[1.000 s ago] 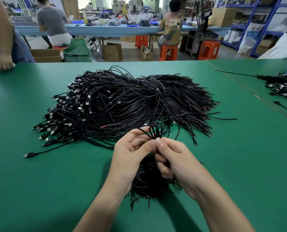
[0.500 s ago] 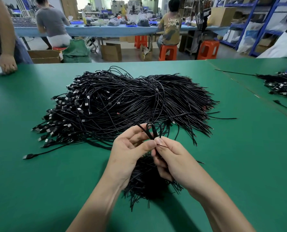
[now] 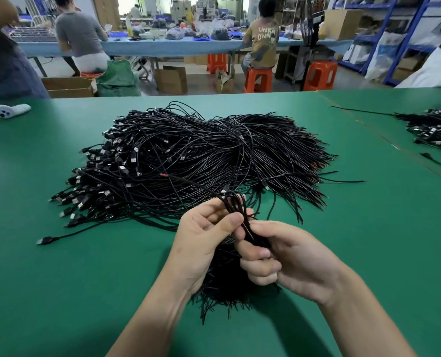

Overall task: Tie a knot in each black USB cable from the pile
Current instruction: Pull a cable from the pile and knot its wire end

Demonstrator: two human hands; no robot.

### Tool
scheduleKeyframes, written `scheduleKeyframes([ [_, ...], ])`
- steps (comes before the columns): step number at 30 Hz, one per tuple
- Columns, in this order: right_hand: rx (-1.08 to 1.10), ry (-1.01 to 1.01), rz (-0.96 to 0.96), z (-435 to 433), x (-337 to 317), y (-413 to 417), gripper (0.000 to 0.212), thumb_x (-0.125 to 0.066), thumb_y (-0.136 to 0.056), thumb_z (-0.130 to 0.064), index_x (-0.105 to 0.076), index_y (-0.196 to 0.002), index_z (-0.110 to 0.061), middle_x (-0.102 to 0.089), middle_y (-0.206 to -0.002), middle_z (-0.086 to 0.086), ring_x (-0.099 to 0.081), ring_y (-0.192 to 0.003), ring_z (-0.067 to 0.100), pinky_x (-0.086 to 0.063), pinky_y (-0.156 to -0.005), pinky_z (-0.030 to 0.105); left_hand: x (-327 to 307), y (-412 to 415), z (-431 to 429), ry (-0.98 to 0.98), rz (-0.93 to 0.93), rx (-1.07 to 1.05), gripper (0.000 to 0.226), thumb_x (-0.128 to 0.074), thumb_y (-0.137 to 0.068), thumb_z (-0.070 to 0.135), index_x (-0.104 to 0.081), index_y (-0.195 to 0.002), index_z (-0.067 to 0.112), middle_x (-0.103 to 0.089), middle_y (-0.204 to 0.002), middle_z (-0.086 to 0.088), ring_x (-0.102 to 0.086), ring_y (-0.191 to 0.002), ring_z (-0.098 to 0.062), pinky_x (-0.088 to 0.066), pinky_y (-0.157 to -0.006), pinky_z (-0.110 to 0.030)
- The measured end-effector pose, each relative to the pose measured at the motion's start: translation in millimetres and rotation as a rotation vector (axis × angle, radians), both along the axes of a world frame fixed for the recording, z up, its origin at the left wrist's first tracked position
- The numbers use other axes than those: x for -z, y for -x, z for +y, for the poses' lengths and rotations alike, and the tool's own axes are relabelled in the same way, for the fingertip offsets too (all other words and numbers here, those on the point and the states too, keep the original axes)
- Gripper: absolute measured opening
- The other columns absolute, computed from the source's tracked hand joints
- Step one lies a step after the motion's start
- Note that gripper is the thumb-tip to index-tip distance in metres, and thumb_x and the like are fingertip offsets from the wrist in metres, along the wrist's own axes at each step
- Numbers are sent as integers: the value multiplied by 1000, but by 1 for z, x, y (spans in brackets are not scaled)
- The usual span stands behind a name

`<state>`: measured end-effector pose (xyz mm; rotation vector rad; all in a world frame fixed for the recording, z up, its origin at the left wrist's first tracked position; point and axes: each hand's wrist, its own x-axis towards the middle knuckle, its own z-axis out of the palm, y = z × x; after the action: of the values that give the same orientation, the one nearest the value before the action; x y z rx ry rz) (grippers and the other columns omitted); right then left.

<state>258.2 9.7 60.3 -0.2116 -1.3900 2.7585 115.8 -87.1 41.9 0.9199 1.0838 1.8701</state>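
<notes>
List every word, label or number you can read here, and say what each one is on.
"UNKN" over "OWN": on the back of the tan T-shirt, in the background right of centre.
Blue print on the white bag at far right: too blurred to read.
On the black USB cables: nothing legible.

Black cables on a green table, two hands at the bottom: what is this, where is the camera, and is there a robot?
No robot here. A person wears a camera on the head, looking forward and down, so the single picture shows that person's own left hand and right hand. On the green table lies a big pile of black USB cables, plugs toward the left, loose ends toward the right. Both hands pinch one cable, bent into a loop above the fingers, probably for a knot. Under the hands lies a smaller bundle of cables. A second pile sits at the far right.
</notes>
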Motion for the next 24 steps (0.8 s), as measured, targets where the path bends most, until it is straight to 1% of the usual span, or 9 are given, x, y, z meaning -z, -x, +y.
scheduleKeyframes([
  [8,177,-167,-67,-10,1,2,22,-53,-103,-29,-60,-89,-14,-30,-67,-1,-25,-48,9,-30,-47,20,-4,2,-5,36,112,-35,27,-82,-80,16,-83,-104,29,-81,-103,-9,-72,-77,-6,-57,-81,-20],
  [12,199,-183,-98,-11,0,1,24,-53,-102,-31,-63,-89,-14,-33,-62,-1,-28,-41,7,-32,-44,20,-4,4,-6,77,112,-31,29,-76,-83,11,-83,-105,29,-80,-91,-6,-68,-69,-6,-57,-79,-19],
  [14,229,-197,-119,-13,1,2,25,-54,-102,-33,-65,-90,-14,-36,-61,0,-32,-40,8,-33,-45,20,-3,2,-6,102,113,-60,27,-75,-85,16,-83,-106,30,-76,-80,-12,-68,-75,-10,-56,-80,-19],
  [16,301,-265,-150,-18,2,4,25,-58,-100,-36,-63,-96,-12,-46,-61,4,-42,-43,14,-37,-47,24,-2,0,-5,116,103,-110,24,-75,-85,20,-82,-106,30,-78,-90,-15,-71,-83,-13,-57,-80,-20],
  [18,439,-421,-203,-20,6,7,29,-63,-98,-38,-58,-103,-10,-62,-69,9,-59,-52,21,-45,-51,28,-2,-1,-4,107,76,-133,22,-75,-87,19,-82,-106,28,-80,-94,-8,-73,-83,-13,-57,-77,-19],
  [19,548,-538,-219,-20,9,7,25,-66,-97,-37,-58,-106,-15,-68,-75,7,-66,-60,20,-49,-55,30,-2,-1,-4,105,67,-138,21,-76,-88,17,-82,-106,27,-81,-96,-6,-74,-83,-13,-57,-77,-18],
  [20,679,-667,-218,-20,11,7,17,-69,-96,-35,-60,-105,-23,-71,-82,2,-68,-66,17,-52,-58,31,-1,-1,-5,108,66,-143,21,-77,-90,13,-82,-106,26,-81,-99,-6,-75,-87,-13,-56,-79,-17],
  [22,890,-977,-148,-16,13,4,17,-74,-92,-32,-62,-105,-35,-71,-92,-8,-68,-75,9,-54,-63,27,2,2,-6,135,74,-128,23,-75,-92,8,-82,-109,24,-81,-106,-7,-76,-99,-13,-55,-85,-17],
  [24,925,-1324,-10,-9,11,0,18,-74,-92,-28,-65,-106,-35,-70,-98,-16,-68,-85,10,-52,-67,21,3,4,-7,171,63,-68,24,-75,-92,10,-82,-111,22,-80,-110,-8,-76,-104,-14,-55,-88,-17],
])
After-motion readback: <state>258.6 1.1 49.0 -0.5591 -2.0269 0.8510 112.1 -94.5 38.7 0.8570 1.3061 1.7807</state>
